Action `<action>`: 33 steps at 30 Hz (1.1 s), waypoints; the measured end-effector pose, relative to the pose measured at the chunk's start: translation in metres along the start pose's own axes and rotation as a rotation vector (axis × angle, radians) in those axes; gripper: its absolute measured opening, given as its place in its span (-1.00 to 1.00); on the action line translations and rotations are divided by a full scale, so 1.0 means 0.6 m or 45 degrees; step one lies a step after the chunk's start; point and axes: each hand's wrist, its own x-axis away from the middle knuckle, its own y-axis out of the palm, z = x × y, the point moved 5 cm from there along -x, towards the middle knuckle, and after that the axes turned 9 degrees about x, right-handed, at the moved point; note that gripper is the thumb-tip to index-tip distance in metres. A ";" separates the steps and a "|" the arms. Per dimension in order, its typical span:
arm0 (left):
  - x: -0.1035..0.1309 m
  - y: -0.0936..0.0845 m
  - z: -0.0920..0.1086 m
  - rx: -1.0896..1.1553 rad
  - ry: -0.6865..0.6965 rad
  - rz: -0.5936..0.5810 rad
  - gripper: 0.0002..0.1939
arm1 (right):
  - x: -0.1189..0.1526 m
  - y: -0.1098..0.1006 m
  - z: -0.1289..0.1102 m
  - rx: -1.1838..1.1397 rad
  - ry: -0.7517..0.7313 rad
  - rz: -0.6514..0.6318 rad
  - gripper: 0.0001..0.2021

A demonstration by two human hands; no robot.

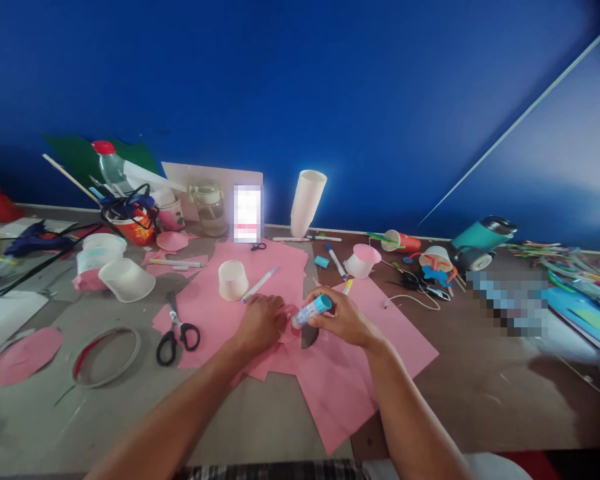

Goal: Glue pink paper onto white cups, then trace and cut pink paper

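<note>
My right hand [343,319] is wrapped round a blue and white glue stick [311,311], its lower end tilted down to the left against a small pink paper piece [289,321]. Close beside it, my left hand [263,323] presses on that piece with bent fingers; what they pinch is too small to make out. Both hands are over large pink sheets [330,393]. A white paper cup [233,280] stands behind my left hand, with a marker [260,285] lying at its right. The glue stick's blue cap [322,262] lies farther back.
Black-handled scissors [177,333] and a tape ring [106,358] lie at left. Stacked cups [307,203] stand near the blue wall, beside a bright phone screen [247,213]. A cup with a pink cone [363,260], cables [415,300] and a teal bottle [485,233] are at right.
</note>
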 end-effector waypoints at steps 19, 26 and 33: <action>-0.003 -0.003 -0.001 0.223 0.023 0.048 -0.80 | 0.003 0.039 -0.017 0.163 -0.189 -0.221 -0.74; -0.004 0.000 -0.002 0.160 0.007 0.024 -0.79 | 0.004 0.042 -0.008 0.088 -0.214 -0.344 -0.71; -0.003 -0.004 0.002 0.149 -0.004 0.015 -0.79 | -0.002 0.031 0.002 0.241 -0.085 -0.118 -0.79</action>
